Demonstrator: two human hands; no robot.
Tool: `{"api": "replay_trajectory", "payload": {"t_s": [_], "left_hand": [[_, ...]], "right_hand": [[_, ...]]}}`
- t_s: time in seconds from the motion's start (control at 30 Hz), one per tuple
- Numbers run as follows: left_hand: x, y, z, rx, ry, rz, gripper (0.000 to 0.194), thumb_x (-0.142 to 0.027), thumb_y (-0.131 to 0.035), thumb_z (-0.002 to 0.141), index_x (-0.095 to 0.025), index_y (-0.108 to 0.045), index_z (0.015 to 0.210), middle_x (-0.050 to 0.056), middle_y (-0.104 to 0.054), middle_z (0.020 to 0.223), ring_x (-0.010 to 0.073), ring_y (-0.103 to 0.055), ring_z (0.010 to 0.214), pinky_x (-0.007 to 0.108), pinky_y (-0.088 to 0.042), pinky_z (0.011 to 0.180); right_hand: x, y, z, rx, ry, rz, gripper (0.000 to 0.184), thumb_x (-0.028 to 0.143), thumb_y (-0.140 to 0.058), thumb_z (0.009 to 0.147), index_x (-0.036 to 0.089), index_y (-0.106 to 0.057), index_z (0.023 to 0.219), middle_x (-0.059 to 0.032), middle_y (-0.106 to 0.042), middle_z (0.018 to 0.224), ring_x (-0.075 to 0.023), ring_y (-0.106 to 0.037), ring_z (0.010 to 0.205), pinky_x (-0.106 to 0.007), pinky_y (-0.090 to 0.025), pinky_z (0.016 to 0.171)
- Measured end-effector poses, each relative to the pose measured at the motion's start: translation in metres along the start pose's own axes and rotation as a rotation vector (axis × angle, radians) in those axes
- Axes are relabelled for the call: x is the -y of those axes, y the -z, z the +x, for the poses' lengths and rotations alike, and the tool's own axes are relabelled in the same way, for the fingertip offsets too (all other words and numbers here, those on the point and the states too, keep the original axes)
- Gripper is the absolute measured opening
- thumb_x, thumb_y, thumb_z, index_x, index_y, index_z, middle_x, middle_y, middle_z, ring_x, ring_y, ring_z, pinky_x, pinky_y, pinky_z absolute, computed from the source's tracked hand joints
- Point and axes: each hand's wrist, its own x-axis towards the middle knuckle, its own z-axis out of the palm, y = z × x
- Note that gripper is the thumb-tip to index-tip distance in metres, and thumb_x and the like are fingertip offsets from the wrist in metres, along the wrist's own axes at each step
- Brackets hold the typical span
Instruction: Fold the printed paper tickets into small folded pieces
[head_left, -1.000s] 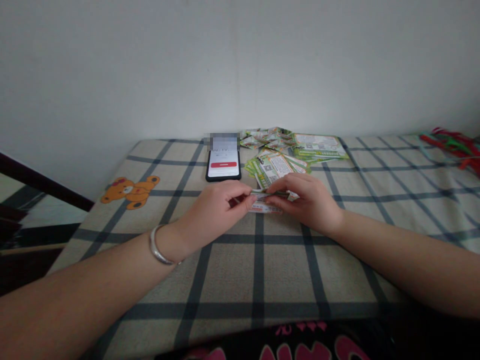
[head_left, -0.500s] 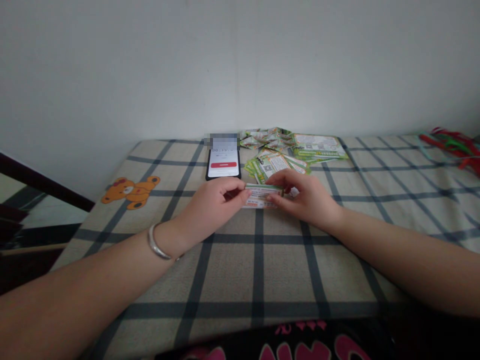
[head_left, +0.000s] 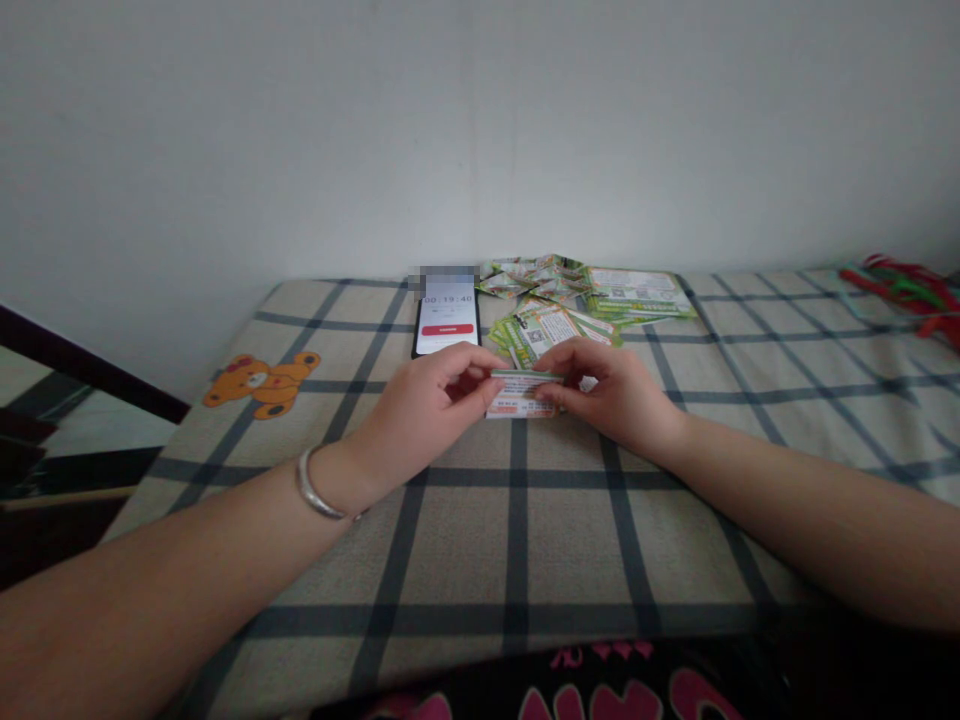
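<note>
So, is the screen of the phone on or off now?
On. The phone lies flat on the checked cloth, and its screen glows white with timer digits and a red button.

Small white card (head_left: 523, 394) with a green strip along the top edge and an orange patch at lower left (print too small to read), held roughly level just above the checked cloth, centre of frame, pinched at both short ends.
</note>
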Motion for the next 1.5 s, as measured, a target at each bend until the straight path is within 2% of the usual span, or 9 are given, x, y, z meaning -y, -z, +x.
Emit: {"api": "replay_trajectory", "payload": {"t_s": [0.23, 0.43, 0.63, 0.93, 1.27, 1.5], "left_hand": [[0.0023, -0.0009, -0.0005, -0.059, 0.009, 0.014, 0.017, -0.027, -0.065, 0.086, -0.019, -0.064, 0.101, -0.002, -0.068, 0.077, 0.0106, -0.065, 0.066, 0.022, -0.051, 0.061], [0.0050, -0.0016, -0.0006, -0.054, 0.037, -0.035, 0.016, -0.028, -0.064, 0.087, -0.018, -0.064, 0.099, 0.001, -0.071, 0.085, 0.0119, -0.067, 0.071, 0.024, -0.053, 0.064], [0.0086, -0.0016, -0.0001, -0.064, 0.023, -0.031, 0.019, -0.028, -0.065, 0.087, -0.019, -0.063, 0.103, -0.001, -0.068, 0.078, 0.0116, -0.066, 0.067, 0.024, -0.052, 0.062], [0.0033, -0.0025, -0.0001, -0.067, 0.060, -0.060, 0.012, -0.027, -0.064, 0.086, -0.018, -0.064, 0.092, 0.001, -0.070, 0.085, 0.0116, -0.067, 0.071, 0.023, -0.054, 0.063], [0.0033, -0.0023, 0.0003, -0.037, 0.085, -0.078, 0.013, -0.029, -0.064, 0.087, -0.017, -0.065, 0.092, 0.001, -0.071, 0.083, 0.0116, -0.068, 0.069, 0.023, -0.055, 0.063], [0.0030, -0.0019, 0.0003, 0.009, 0.124, -0.141, 0.020, -0.028, -0.067, 0.083, -0.017, -0.064, 0.100, 0.002, -0.071, 0.083, 0.0131, -0.069, 0.071, 0.025, -0.056, 0.063]], "right_hand": [[-0.0003, -0.0006, -0.0004, -0.028, -0.005, 0.012, 0.021, 0.029, -0.074, 0.078, 0.018, -0.066, 0.095, 0.0008, -0.060, 0.072, -0.0111, -0.052, 0.063, -0.024, -0.043, 0.056], [-0.0012, -0.0003, 0.0004, -0.038, -0.013, 0.049, 0.018, 0.026, -0.074, 0.078, 0.019, -0.065, 0.090, 0.0010, -0.062, 0.073, -0.0101, -0.053, 0.062, -0.024, -0.044, 0.056], [-0.0010, 0.0004, 0.0008, -0.047, -0.015, 0.053, 0.015, 0.024, -0.075, 0.077, 0.018, -0.065, 0.087, 0.0015, -0.063, 0.072, -0.0099, -0.055, 0.062, -0.024, -0.045, 0.057], [-0.0008, 0.0006, 0.0012, -0.050, -0.016, 0.079, 0.013, 0.023, -0.076, 0.076, 0.019, -0.066, 0.084, 0.0014, -0.064, 0.071, -0.0108, -0.056, 0.062, -0.025, -0.045, 0.057], [0.0003, 0.0010, 0.0009, -0.055, -0.114, 0.096, 0.017, 0.029, -0.076, 0.076, 0.019, -0.062, 0.077, 0.0006, -0.063, 0.068, -0.0123, -0.055, 0.063, -0.027, -0.044, 0.057], [-0.0059, -0.0012, 0.0010, -0.070, -0.146, 0.147, 0.021, 0.033, -0.076, 0.075, 0.020, -0.059, 0.075, 0.0011, -0.063, 0.068, -0.0128, -0.055, 0.061, -0.028, -0.044, 0.055]]}}
